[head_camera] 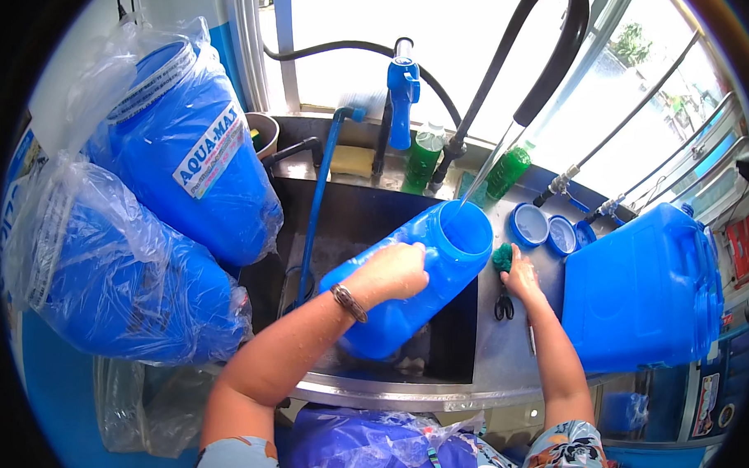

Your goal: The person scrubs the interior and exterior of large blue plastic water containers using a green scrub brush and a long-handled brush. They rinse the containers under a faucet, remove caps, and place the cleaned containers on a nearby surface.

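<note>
My left hand (400, 271) is closed on the handle of a blue plastic water container (390, 320), tilted over the steel sink (453, 349) with its round mouth open towards the upper right. Water seems to run into the mouth from a thin tube on a black hose (554, 60). On the counter right of the sink, my right hand (521, 274) touches a green scouring pad (504, 258) with its fingertips; whether it grips the pad is unclear. Dark-handled scissors (504, 307) lie just below that hand.
Plastic-wrapped blue containers (192, 147) stand left of the sink. Another blue container (630, 293) lies at right, near round blue caps (529, 224). Behind the sink are a blue tap handle (401, 103), a blue pipe (318, 205), green liquid bottles (424, 158) and a yellow sponge (352, 160).
</note>
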The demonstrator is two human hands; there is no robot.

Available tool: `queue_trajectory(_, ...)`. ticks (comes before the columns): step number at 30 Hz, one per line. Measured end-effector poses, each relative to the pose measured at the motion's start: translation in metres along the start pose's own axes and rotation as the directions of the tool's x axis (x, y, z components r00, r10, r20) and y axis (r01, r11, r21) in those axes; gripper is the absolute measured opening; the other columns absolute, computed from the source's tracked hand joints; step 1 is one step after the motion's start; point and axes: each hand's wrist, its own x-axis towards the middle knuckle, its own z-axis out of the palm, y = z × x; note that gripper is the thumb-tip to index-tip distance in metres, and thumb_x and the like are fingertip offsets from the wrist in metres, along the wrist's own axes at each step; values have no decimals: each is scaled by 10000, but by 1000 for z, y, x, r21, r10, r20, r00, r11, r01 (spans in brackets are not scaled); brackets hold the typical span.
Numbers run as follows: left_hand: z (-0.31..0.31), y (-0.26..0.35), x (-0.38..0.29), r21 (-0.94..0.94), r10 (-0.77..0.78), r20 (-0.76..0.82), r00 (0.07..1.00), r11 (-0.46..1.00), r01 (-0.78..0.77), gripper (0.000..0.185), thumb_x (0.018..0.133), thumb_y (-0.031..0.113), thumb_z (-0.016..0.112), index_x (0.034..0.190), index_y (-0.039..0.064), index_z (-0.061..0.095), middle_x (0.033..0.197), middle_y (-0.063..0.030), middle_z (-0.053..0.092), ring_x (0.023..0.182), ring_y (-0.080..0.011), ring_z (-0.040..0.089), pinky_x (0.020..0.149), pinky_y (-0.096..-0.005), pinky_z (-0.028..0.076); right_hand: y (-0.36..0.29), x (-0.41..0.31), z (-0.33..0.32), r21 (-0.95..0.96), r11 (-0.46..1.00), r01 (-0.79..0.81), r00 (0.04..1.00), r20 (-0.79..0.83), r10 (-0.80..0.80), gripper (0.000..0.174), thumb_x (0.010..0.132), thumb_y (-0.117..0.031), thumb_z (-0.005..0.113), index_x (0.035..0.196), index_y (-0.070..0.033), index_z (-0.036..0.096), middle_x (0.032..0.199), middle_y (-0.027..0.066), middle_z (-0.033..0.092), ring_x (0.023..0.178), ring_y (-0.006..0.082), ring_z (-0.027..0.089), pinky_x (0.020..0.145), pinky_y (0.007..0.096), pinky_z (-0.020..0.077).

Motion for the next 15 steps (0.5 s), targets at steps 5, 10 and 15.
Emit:
queue_trajectory(5, -11, -9, 1, 158, -77, -150, 986, 982, 101, 433, 828, 371, 655, 1007, -24, 636, 934, -212, 683, 905, -362, 664, 811, -453, 522, -46, -4, -65, 86, 852, 516, 661, -672, -333, 812, 658, -96, 683, 1412, -118, 383, 1188, 300, 525, 979, 447, 585, 856, 473, 499)
queue_trajectory(10, 5, 6, 2, 243, 62, -309, 949, 970, 16, 436, 767, 433, 731, 836, 4, 687, 870, -172, 690, 867, -320, 680, 774, -414, 540, -133, -28, -118, -406, 425, 809, 481, 40, -876, 766, 703, -66, 663, 1385, -356, 468, 1200, 109, 592, 1195, 315, 516, 986, 767, 237)
queue_trajectory(15, 5, 7, 3, 266, 65, -294, 954, 964, 16, 374, 741, 409, 765, 809, 44, 720, 822, -139, 705, 852, -279, 696, 766, -357, 545, -166, -36, -136, -514, 129, 848, 314, 291, -904, 628, 741, -8, 621, 1243, -386, 605, 1059, 10, 603, 1171, 253, 517, 1026, 739, 212)
